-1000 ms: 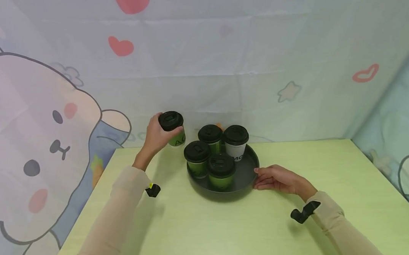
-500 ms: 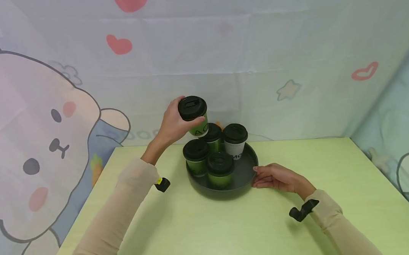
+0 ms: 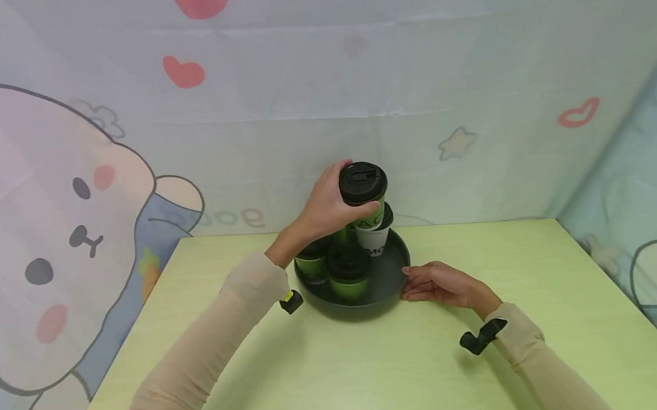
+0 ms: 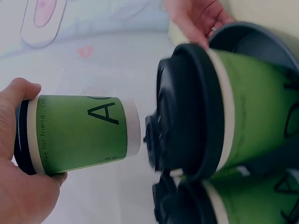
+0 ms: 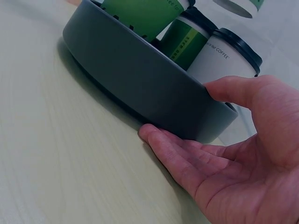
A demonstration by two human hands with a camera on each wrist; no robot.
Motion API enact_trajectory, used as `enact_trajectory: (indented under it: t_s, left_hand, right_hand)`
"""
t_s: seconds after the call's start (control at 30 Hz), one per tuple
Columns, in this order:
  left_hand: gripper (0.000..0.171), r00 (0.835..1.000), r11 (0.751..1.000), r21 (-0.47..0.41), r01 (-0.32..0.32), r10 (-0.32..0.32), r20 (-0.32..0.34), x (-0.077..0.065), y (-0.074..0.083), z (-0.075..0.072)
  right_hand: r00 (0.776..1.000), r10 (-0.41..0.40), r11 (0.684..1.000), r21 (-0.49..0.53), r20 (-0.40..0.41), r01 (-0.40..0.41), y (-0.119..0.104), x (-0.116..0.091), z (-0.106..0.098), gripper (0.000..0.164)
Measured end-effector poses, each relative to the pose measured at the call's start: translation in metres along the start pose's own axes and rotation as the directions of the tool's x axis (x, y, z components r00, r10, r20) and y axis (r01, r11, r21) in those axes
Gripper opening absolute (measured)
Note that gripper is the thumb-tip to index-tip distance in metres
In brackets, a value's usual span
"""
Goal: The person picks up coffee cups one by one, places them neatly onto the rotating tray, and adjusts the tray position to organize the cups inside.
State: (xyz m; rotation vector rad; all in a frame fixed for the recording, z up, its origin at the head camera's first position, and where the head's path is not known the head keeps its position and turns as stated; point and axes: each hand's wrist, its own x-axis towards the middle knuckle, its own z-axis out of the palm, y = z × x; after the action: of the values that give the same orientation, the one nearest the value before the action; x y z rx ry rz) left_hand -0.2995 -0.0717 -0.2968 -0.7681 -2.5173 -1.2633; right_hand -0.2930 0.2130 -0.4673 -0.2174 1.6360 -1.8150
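Observation:
My left hand (image 3: 328, 206) grips a green paper coffee cup (image 4: 84, 135) with a black lid, thumb and fingers round it near the lid. The cup is held upright over the back of a dark grey round tray (image 3: 387, 284). In the head view it overlaps a white lidded cup (image 3: 372, 242) on the tray. Two more green lidded cups, a front one (image 3: 349, 288) and a left one (image 3: 311, 268), stand there; another behind is mostly hidden by my hand. My right hand (image 3: 440, 284) pinches the tray's right side, thumb on the rim (image 5: 219, 95), fingers low against it.
The tray stands on a pale yellow-green table (image 3: 365, 372), close to its back edge. Behind the table hangs a printed cloth (image 3: 312, 76) with hearts and a cartoon animal. A small black camera (image 3: 482, 337) sits on the right wrist, another (image 3: 291, 302) on the left.
My left hand has carried the green cup rightward, from beside the tray's left to over its back, rising on the way. My right hand stays at the tray's edge.

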Motion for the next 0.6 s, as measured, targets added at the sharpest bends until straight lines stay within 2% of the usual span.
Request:
enact_trajectory:
  t_s: [0.23,0.4,0.6]
  left_hand:
    - [0.095,0.991,0.998,0.056,0.000,-0.008,0.136,-0.006,0.006,0.024]
    - [0.099,0.971,0.993,0.117,-0.004,-0.024,0.239,-0.010,0.002,0.037]
    - [0.098,0.949,0.989,0.147,-0.030,-0.018,0.315,-0.014,-0.005,0.048]
  right_hand:
    - [1.000,0.003,1.000,-0.002,0.000,-0.003,0.000,0.000,0.002,0.030]
    - [1.000,0.006,1.000,0.000,-0.003,-0.006,-0.001,-0.001,0.002,0.029]
    - [1.000,0.001,1.000,0.000,0.001,-0.001,0.000,0.000,0.003,0.028]
